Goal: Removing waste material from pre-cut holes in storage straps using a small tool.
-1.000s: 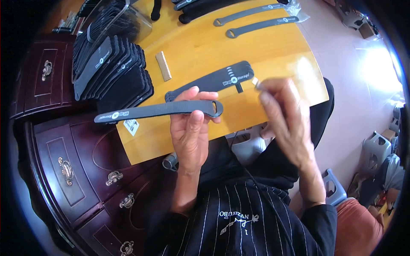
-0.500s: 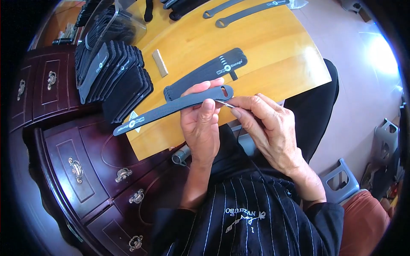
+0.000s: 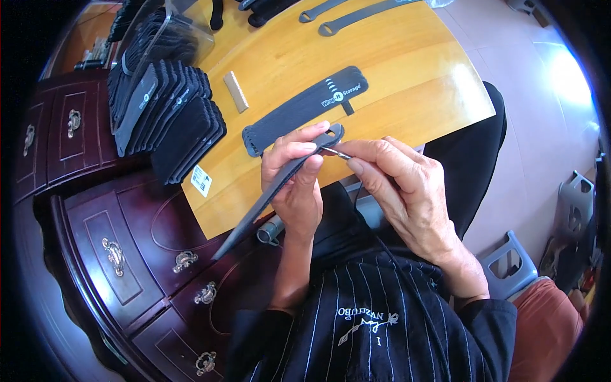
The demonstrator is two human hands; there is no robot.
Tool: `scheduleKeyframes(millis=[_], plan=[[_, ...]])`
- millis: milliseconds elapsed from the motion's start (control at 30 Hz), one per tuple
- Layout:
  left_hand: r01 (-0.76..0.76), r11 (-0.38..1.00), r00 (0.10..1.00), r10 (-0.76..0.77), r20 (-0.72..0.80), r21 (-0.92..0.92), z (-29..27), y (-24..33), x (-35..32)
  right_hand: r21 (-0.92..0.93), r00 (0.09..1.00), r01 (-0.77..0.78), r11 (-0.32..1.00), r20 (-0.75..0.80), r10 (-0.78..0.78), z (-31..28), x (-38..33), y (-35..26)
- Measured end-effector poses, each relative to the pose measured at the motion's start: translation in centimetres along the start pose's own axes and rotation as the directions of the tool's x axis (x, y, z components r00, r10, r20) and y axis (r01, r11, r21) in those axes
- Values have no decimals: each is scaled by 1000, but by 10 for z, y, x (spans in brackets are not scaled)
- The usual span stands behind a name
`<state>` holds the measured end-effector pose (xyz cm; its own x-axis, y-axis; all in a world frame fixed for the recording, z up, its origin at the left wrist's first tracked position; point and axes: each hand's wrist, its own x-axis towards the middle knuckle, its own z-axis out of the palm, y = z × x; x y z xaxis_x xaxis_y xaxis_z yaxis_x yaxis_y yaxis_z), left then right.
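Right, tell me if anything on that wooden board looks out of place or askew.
Nothing looks damaged or spilled. The flat black strap lies at a slant on the wooden board, and a small white tag sits loose near its left edge. The left hand holds a grey strap; the right hand pinches a thin metal piece at its slotted end.

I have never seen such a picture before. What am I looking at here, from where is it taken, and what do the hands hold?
There is no machine here: a person works with two bare hands. The camera sits on the person's head and looks down, and its wide lens bends straight edges.

The left hand grips a long dark strap near its slotted end. The right hand pinches a thin metal pin-like tool at that end; what it is exactly I cannot tell.

On the yellow wooden board lie a wider black strap, a stack of black pads, a small tan block and more straps at the far edge. To the left stands a dark wooden cabinet with drawers.
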<state>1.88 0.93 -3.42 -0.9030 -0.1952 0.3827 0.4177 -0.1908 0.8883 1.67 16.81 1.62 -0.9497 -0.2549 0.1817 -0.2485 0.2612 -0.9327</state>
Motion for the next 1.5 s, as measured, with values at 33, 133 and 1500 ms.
scheduleKeyframes(millis=[33,133,1500], plan=[[-55,995,998,52,31,81,-6,-2,0,1,1000,-3,1000,0,3,0,0,-1],[-140,968,989,126,82,208,-8,3,4,36,999,-21,999,28,20,-3,2,-3],[-477,724,846,226,483,498,-12,27,18,-546,972,194,815,-6,-236,-12,-2,11]])
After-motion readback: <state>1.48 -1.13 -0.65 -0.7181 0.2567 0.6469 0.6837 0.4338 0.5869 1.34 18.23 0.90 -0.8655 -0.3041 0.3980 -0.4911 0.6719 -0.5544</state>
